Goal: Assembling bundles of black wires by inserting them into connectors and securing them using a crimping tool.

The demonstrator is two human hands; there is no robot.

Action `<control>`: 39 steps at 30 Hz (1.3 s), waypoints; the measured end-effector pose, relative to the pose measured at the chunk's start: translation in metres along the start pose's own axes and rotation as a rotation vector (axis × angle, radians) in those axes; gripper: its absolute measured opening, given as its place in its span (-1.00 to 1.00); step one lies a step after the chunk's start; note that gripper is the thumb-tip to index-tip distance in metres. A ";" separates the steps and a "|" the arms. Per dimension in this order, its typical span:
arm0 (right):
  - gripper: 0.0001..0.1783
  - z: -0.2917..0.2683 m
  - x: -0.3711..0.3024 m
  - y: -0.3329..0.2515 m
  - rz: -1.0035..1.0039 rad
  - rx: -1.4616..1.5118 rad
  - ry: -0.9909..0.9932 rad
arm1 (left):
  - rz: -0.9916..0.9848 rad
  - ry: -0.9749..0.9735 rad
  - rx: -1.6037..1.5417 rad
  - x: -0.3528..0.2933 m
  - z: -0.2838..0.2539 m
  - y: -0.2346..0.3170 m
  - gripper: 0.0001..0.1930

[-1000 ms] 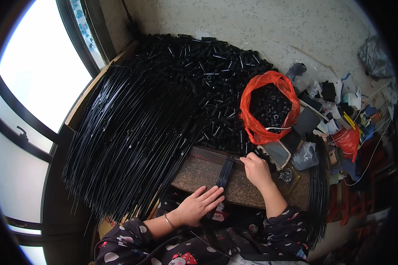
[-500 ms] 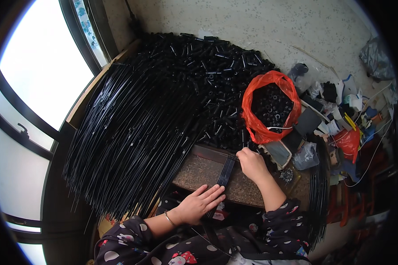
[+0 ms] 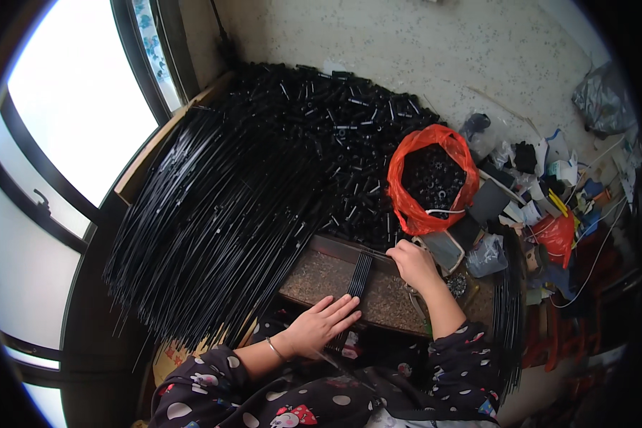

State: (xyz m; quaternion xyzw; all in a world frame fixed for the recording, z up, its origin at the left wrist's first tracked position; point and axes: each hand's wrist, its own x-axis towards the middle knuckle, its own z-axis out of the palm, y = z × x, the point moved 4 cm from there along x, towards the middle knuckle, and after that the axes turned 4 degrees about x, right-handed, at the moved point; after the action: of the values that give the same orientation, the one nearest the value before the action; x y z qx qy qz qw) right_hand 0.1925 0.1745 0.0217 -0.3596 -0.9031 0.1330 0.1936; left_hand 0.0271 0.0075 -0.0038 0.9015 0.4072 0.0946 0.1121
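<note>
A narrow row of thin black rods (image 3: 360, 275) lies side by side on the brown work board (image 3: 307, 278), their far ends at the raised ledge (image 3: 335, 247). My left hand (image 3: 324, 326) rests flat across their near ends, fingers stretched out. To the right of the far ends, my right hand (image 3: 415, 267) has thumb and fingers pinched together at the ledge. A small thin piece seems to stick out leftward from the pinch, too small to name.
A large bundle of long black rods (image 3: 207, 228) covers the left side. Behind lies a heap of short black tubes (image 3: 335, 121). A red plastic bag (image 3: 399, 207) holds small dark parts. Clutter and a clear plastic bag (image 3: 486, 255) lie at the right.
The view has shifted slightly. My right hand has moved a little to the right, away from the rods' far ends. My left hand stays flat on the rods.
</note>
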 end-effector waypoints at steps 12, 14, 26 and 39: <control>0.01 -0.015 -0.021 -0.089 0.049 0.902 -0.577 | 0.019 0.153 -0.112 -0.010 0.004 -0.004 -0.04; -0.21 -0.030 -0.062 -0.142 -0.246 1.404 -0.519 | 0.060 0.141 -0.114 -0.003 0.001 0.000 -0.04; -0.80 -0.169 -0.151 -0.216 -0.513 1.206 0.762 | 0.132 0.244 -0.194 0.016 -0.063 0.051 -0.40; -0.31 0.048 -0.099 -0.146 0.575 1.987 0.084 | -0.259 1.086 -1.649 0.058 -0.098 0.033 -0.69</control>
State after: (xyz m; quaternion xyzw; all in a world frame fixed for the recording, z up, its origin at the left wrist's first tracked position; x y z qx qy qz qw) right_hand 0.1501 -0.0027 0.0094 -0.2441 -0.2587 0.8469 0.3952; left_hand 0.0628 0.0426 0.1041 0.3244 0.3054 0.7348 0.5114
